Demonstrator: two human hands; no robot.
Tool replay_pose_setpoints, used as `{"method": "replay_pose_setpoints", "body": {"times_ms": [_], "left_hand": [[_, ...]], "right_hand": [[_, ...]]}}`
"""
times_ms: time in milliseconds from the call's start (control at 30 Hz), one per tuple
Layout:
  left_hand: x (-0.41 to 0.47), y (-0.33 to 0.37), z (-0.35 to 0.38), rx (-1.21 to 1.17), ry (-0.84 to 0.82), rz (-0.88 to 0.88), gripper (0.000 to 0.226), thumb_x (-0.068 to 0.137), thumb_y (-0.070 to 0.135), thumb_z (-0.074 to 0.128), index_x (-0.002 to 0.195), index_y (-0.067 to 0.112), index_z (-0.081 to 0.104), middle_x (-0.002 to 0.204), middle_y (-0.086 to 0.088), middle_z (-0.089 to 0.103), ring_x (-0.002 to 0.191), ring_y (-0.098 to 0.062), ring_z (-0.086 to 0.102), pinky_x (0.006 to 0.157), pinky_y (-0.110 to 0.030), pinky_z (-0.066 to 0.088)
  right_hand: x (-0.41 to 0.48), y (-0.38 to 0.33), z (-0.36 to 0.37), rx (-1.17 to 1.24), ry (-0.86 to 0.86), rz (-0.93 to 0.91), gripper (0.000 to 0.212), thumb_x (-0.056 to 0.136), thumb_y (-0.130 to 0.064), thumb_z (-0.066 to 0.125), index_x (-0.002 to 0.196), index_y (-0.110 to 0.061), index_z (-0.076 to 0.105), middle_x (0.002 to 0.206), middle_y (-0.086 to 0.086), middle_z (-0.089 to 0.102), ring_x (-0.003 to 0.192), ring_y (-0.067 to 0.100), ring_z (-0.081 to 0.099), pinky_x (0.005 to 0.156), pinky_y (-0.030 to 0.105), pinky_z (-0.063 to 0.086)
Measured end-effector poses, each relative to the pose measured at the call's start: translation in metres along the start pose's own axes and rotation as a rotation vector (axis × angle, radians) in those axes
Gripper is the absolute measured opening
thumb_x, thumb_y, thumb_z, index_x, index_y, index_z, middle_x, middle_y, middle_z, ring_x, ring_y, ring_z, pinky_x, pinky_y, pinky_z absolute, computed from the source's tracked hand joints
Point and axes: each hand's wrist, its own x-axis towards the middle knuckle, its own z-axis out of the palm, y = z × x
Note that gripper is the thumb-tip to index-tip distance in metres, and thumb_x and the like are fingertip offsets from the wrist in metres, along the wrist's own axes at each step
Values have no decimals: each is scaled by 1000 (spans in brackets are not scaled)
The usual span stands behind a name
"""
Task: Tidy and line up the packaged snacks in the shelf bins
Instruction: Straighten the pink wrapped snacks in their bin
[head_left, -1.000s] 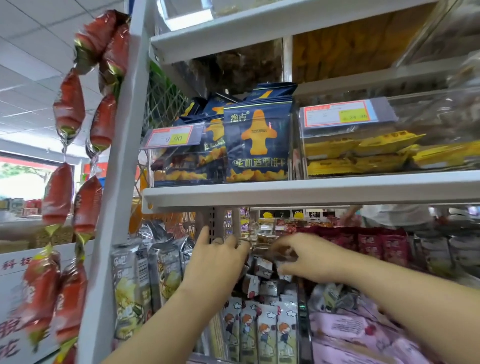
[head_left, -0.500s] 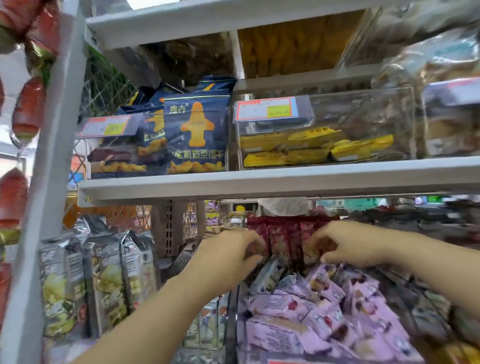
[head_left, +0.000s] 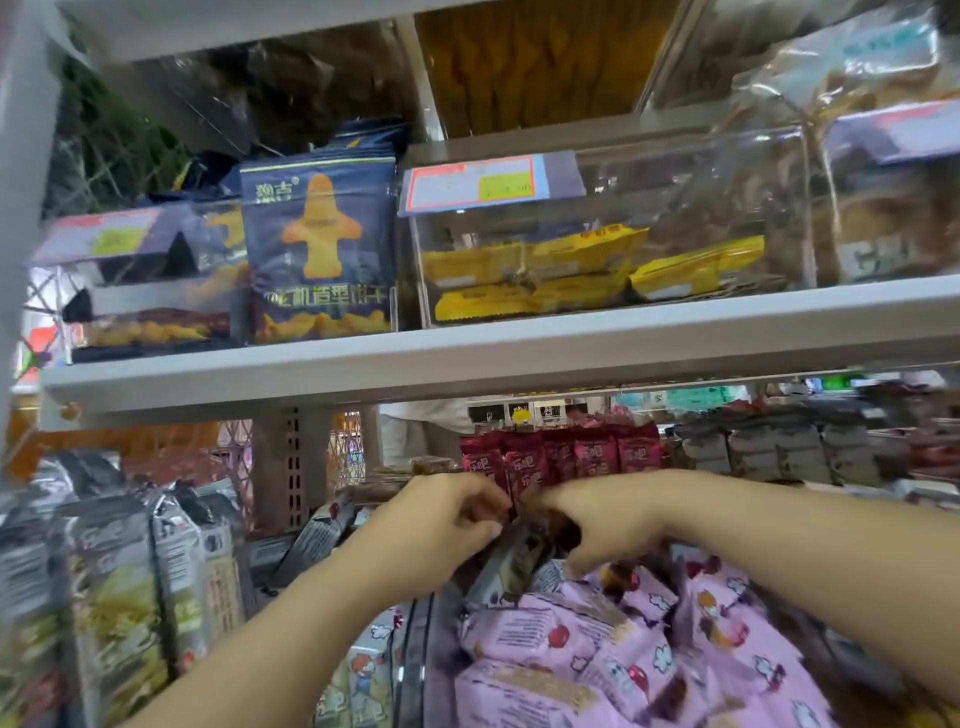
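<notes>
The white shelf board (head_left: 519, 358) spans your view. Below it, the clear bin (head_left: 415, 665) in front of you is heaped with loose pink packets (head_left: 566, 639), their print too blurred to read. On the board, an acrylic box (head_left: 727, 208) holds flat yellow packets (head_left: 540, 275). Left of it stands a navy bag (head_left: 317, 249) marked 豫吉, with an orange aeroplane-shaped biscuit pictured. Behind the pink heap, dark red packets (head_left: 566, 452) stand in a row. Your left hand (head_left: 441, 525) and right hand (head_left: 608, 514) nearly meet just in front of that row, fingers curled around a dark packet (head_left: 514, 566). Blur hides whether either actually grips it. The price label (head_left: 488, 182) on the box is unreadable.
</notes>
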Motion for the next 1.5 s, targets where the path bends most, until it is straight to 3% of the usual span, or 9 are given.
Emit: {"method": "replay_pose_setpoints", "body": {"times_ms": [100, 200, 400, 867, 967, 1133, 1200, 1300, 1500], "left_hand": [[-1, -5, 2, -67, 17, 1, 21, 93, 26, 58, 111, 33, 64, 100, 22, 61, 87, 10, 55, 75, -5, 42], [-1, -9, 3, -93, 31, 7, 19, 93, 25, 57, 109, 33, 64, 96, 22, 61, 84, 11, 55, 69, -1, 38], [-2, -9, 4, -126, 59, 9, 17, 93, 26, 57, 107, 33, 65, 93, 23, 62, 80, 13, 55, 66, 1, 39], [-2, -11, 6, -149, 110, 3, 14, 93, 24, 59, 102, 30, 66, 86, 19, 63, 69, 12, 53, 62, -2, 38], [-1, -13, 6, -156, 100, -17, 13, 92, 26, 60, 99, 36, 61, 92, 20, 64, 82, 9, 58, 73, -6, 44], [4, -13, 4, -52, 4, -26, 38, 87, 37, 62, 124, 30, 55, 112, 12, 63, 102, -7, 60, 93, -33, 49], [7, -7, 1, 16, -66, -27, 42, 87, 41, 62, 126, 29, 51, 112, 10, 62, 101, -10, 59, 90, -31, 49], [14, 1, 0, 87, -132, -1, 47, 86, 40, 63, 129, 27, 47, 86, 15, 55, 75, -2, 53, 63, -16, 42], [14, 8, -1, -42, 95, 45, 36, 82, 29, 66, 116, 27, 54, 80, 14, 59, 65, 0, 54, 55, -15, 40]], "right_hand": [[9, -1, -2, 52, -70, 0, 41, 87, -8, 60, 125, -13, 45, 89, 4, 58, 56, 2, 55, 45, 16, 43], [14, -2, -2, 81, -102, 28, 41, 88, -6, 59, 124, -19, 41, 72, -7, 45, 35, -7, 47, 31, 8, 29], [26, 2, 4, 234, -113, 34, 64, 83, -3, 66, 138, -21, 37, 92, -12, 50, 75, 2, 51, 50, 11, 44], [23, 3, 8, 636, -131, 15, 80, 81, 13, 61, 143, -26, 27, 96, 4, 57, 76, 16, 59, 66, 28, 54], [21, 0, 8, 624, -96, -20, 83, 78, 13, 64, 143, -25, 29, 96, 3, 57, 77, 17, 58, 62, 24, 52], [13, -7, 2, 502, 13, -63, 70, 75, 7, 67, 135, -21, 42, 93, -4, 58, 80, 14, 57, 68, 30, 55], [9, -11, -2, 363, 81, -95, 69, 76, 1, 69, 136, -21, 43, 92, -9, 55, 82, 10, 55, 65, 21, 51], [1, -11, -5, 225, 202, -112, 65, 77, -10, 70, 136, -25, 45, 109, -5, 58, 91, 13, 59, 65, 14, 45], [-16, -11, -14, 181, 465, -160, 53, 79, -12, 65, 129, -28, 53, 119, -10, 59, 92, 4, 55, 72, 9, 43]]}}
